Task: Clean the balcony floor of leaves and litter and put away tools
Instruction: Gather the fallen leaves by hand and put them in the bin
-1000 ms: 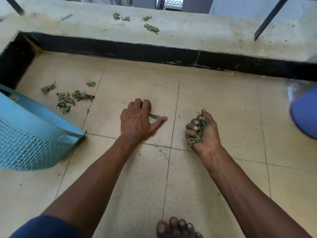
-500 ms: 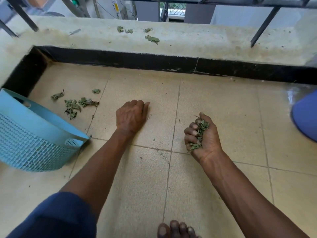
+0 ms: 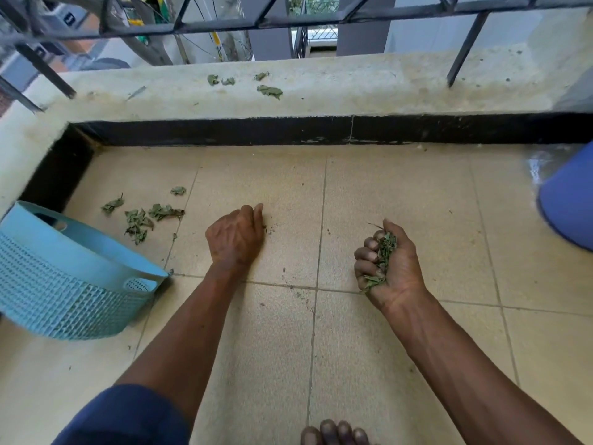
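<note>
My right hand is held palm up just above the beige tiled floor, its fingers curled round a bunch of dry green leaves. To its left, my left hand rests knuckles-up on the tiles with the fingers curled under; whatever it holds is hidden. A cluster of loose leaves lies on the floor further left, beside a tilted light-blue mesh basket. More leaves lie on the concrete ledge.
A blue-violet bucket stands at the right edge, with a wet patch behind it. A black skirting and the ledge with a metal railing close off the far side. My bare toes show at the bottom.
My left hand's spread fingers closed over a single leaf on the tile, and that leaf is no longer visible. The right hand keeps its bunch; the view tilted up.
</note>
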### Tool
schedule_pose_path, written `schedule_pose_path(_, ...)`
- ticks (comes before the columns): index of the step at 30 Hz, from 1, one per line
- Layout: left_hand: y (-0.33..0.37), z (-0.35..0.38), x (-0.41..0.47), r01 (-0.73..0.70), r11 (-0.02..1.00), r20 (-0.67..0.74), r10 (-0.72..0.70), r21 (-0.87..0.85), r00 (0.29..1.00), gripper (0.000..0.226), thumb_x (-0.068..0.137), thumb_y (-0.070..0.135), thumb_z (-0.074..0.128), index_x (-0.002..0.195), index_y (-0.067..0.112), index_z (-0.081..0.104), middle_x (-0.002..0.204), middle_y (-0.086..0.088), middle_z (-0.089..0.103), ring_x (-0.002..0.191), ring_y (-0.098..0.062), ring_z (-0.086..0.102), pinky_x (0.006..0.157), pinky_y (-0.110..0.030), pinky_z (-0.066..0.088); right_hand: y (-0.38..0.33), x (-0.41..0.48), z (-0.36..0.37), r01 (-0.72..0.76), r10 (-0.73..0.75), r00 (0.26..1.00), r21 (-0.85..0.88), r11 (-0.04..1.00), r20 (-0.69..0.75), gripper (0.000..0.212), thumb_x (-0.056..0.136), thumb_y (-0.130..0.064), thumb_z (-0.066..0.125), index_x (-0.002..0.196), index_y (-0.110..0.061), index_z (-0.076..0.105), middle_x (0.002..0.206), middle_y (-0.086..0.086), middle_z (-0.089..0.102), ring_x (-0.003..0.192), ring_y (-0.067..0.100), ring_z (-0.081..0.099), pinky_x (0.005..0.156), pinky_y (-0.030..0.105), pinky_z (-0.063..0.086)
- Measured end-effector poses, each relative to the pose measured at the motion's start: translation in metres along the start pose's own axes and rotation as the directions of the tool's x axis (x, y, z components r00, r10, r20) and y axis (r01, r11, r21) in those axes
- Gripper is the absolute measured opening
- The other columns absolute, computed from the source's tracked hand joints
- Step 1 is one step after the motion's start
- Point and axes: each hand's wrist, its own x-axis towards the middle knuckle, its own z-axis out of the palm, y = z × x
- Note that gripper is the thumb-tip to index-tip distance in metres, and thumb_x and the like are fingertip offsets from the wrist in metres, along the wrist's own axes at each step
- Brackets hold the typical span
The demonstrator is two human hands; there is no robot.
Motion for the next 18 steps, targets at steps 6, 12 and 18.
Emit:
schedule_pose_path(6, 0.054, -0.021, -0.006, 0.311, 0.732, 0.183, -0.251, -0.606, 0.950, 0.057, 0.110, 0.042, 0.043, 0.059, 0.017, 0.042, 0.051, 0.002, 0.042, 0.045, -0.017, 0.036, 0.052, -0.031, 0.027, -0.012, -0.001, 0.000, 0.023, -0.022, 1.000, 0.088, 0.996, -0.009, 0.039, 0.099, -0.032, 0.059, 0.063, -0.021, 0.051, 0.055, -0.004, 0.046, 0.038, 0.006, 0.038, 0.028, 0.016, 0.024)
schedule_pose_path(12, 0.218, -0.087, -0.025, 0.502, -0.093, 0.510, -0.144, -0.860, 0.848, 0.046, 0.109, 0.034, 0.052, 0.070, 0.009, 0.050, 0.058, -0.005, 0.032, 0.047, -0.014, 0.026, 0.044, -0.026, 0.022, -0.054, -0.019, 0.012, 0.208, -0.200, 0.978, 0.240, 0.948, -0.057, 0.039, 0.099, -0.033, 0.056, 0.062, -0.020, 0.051, 0.055, -0.004, 0.046, 0.039, 0.008, 0.039, 0.030, 0.015, 0.022)
schedule_pose_path(18, 0.340, -0.146, -0.019, 0.240, 0.050, 0.243, 0.059, -0.969, 0.968, 0.059, 0.103, 0.044, 0.055, 0.059, 0.006, 0.044, 0.051, -0.006, 0.040, 0.050, -0.025, 0.042, 0.052, -0.051, 0.045, -0.147, -0.075, 0.022, 0.529, -0.506, 0.848, 0.196, 0.826, -0.154, 0.044, 0.103, -0.040, 0.049, 0.065, -0.018, 0.053, 0.054, 0.000, 0.051, 0.042, 0.012, 0.048, 0.039, 0.016, 0.040)
